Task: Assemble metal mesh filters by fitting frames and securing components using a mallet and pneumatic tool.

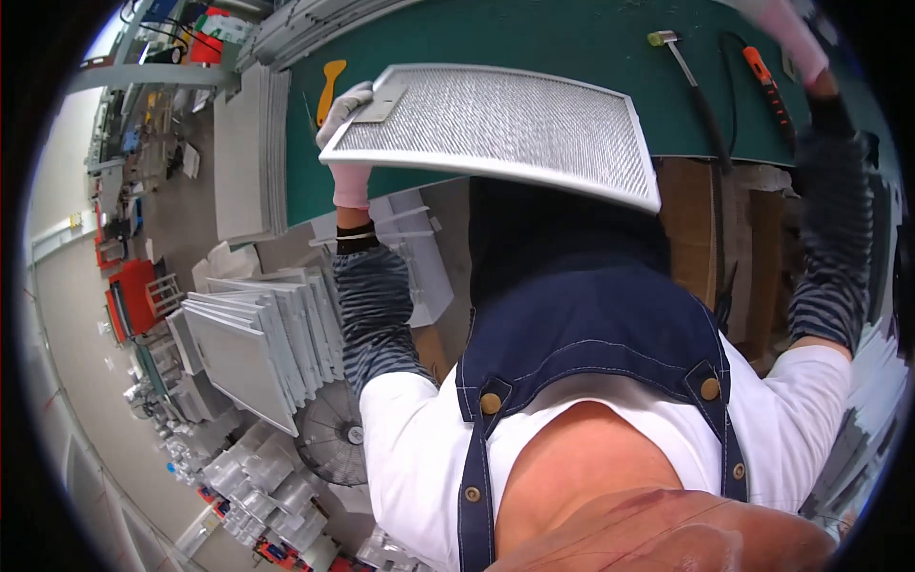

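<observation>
A white-framed metal mesh filter panel point(505, 124) is tilted over the near edge of the green work table. My left hand point(343, 114), in a grey and pink glove, grips the panel at its left end. By the fingers, a small pale plate point(381, 103) lies against the mesh corner. My right hand point(793, 36), in a pink glove, reaches to the far right side of the table, away from the panel. It is blurred and partly cut off, so its fingers do not show clearly.
On the green table point(572, 33) lie a yellow scraper point(330, 88), a hammer point(694, 88) and an orange-and-black tool point(762, 86). Grey panels point(250, 153) are stacked at the left. Several white framed panels point(253, 348) stand below, beside a round black fan point(329, 434).
</observation>
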A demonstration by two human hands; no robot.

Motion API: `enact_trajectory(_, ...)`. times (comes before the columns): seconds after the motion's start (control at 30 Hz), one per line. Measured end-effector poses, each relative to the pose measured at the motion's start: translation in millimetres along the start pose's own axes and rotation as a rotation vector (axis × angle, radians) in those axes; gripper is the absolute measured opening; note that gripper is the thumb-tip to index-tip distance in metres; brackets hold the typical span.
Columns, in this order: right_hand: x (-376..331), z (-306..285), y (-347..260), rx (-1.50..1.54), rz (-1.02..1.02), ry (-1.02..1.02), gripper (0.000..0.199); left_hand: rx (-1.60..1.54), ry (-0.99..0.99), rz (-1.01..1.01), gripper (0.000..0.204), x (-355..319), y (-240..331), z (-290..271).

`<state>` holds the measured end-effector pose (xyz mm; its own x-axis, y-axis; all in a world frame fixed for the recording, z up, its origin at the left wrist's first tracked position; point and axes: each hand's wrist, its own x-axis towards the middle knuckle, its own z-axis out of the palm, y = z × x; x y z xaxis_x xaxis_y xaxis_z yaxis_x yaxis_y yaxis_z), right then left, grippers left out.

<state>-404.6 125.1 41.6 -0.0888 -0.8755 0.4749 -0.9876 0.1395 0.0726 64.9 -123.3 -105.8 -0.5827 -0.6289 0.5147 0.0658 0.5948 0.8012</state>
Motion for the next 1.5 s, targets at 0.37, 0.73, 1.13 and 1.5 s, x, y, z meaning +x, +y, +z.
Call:
enact_trajectory(0.37,-107,147,-34,0.549,0.629,-0.139,0.026,1.171,-0.316,0.348,0.045,-16,-24,-14)
enact_trajectory(0.73,-50,144,-130,0.119,-0.288,-0.326,0.05,0.743,-0.202,0.07,0.046,-8,-39,18)
enact_trajectory(1.13,70,193,-248,0.379,-0.383,-0.577,0.031,0.812,-0.071,-0.026,0.037,-17,-38,20)
enact_trajectory(1.5,-130,94,-8,-0.146,0.343,-0.552,0.029,0.774,-0.088,-0.023,0.039,-14,-39,33)
